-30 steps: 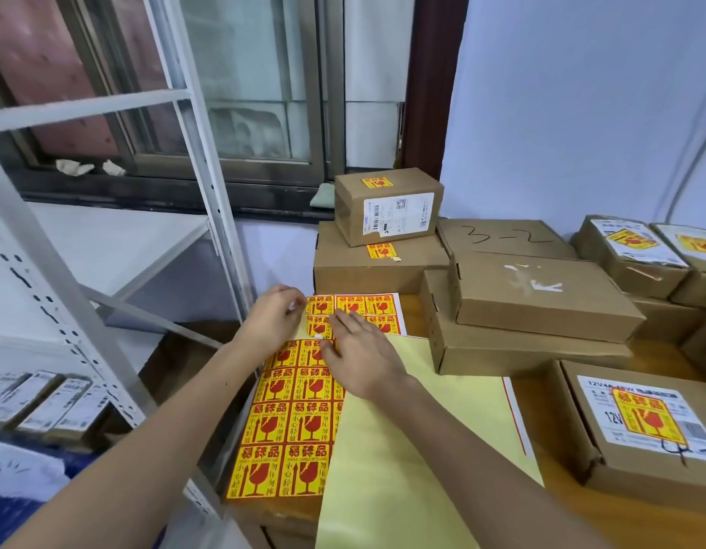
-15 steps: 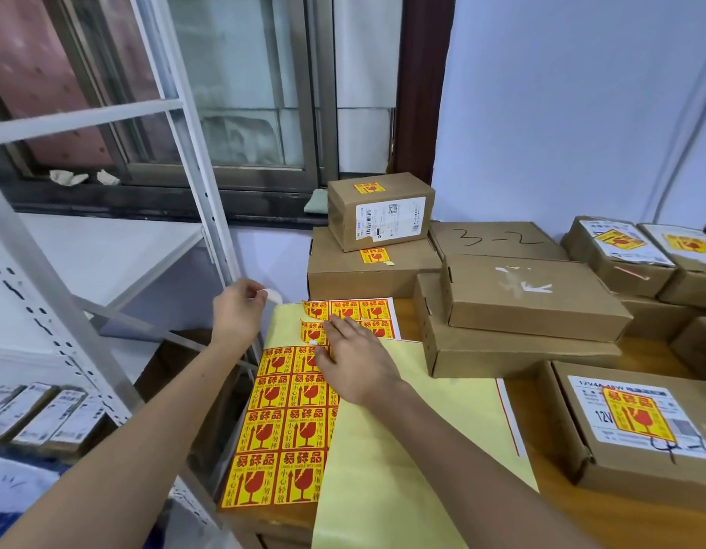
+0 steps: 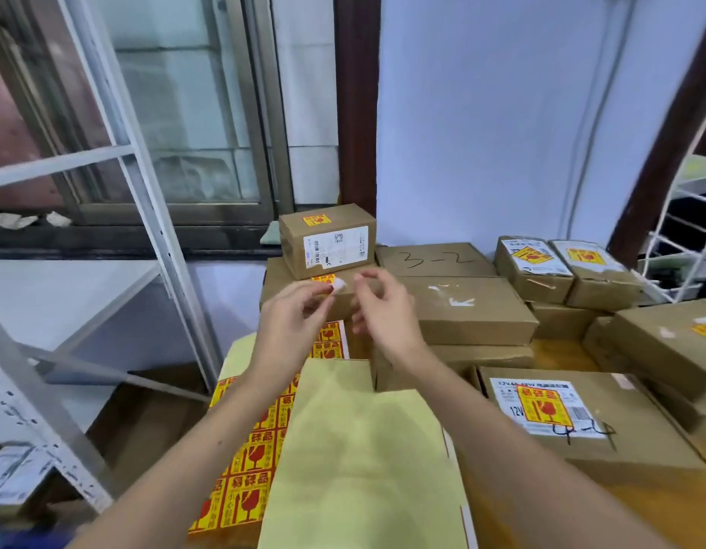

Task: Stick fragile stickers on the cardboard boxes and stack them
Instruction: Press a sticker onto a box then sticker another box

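Yellow-and-red sticker sheet (image 3: 248,469) flat on bench (image 3: 541,509), half under envelope (image 3: 363,461). Left hand (image 3: 292,322) pinching small white scrap (image 3: 338,285); right hand (image 3: 387,311) loosely curled, empty.

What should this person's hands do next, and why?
Probably press the sticker pinched in the left hand onto the plain box just right of it; that box shows no fragile label, while neighbours do. The right hand hovers close, holding nothing.

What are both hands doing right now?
Left hand: pinching a small sticker at its fingers.
Right hand: loosely curled, holding nothing.
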